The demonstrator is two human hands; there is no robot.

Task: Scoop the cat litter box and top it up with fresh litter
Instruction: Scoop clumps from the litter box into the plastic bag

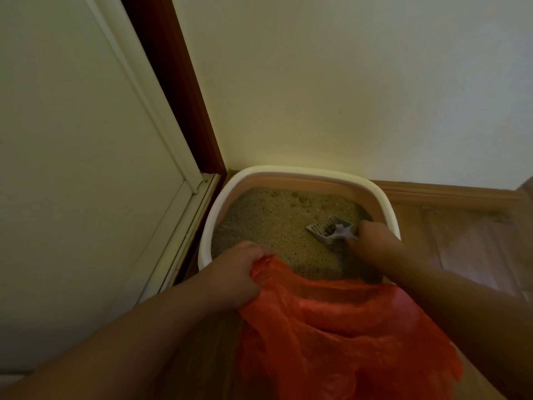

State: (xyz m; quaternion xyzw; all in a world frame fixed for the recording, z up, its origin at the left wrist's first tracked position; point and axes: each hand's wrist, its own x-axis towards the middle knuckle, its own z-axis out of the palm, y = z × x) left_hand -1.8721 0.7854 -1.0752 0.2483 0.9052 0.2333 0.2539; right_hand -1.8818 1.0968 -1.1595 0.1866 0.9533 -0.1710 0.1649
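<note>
A white-rimmed litter box [288, 170] sits in the corner, filled with tan litter [274, 223]. My right hand [375, 241] grips the handle of a grey slotted scoop [328, 228], which rests on the litter at the right side with dark clumps in it. My left hand [239, 272] holds the edge of an orange plastic bag [331, 327], whose mouth is spread open over the near edge of the box. A few small clumps lie along the far side of the litter.
A cream wall [346, 82] stands behind the box. A white door [72, 168] with a dark red frame [173, 82] is on the left. Wooden floor [461, 232] and a baseboard extend to the right.
</note>
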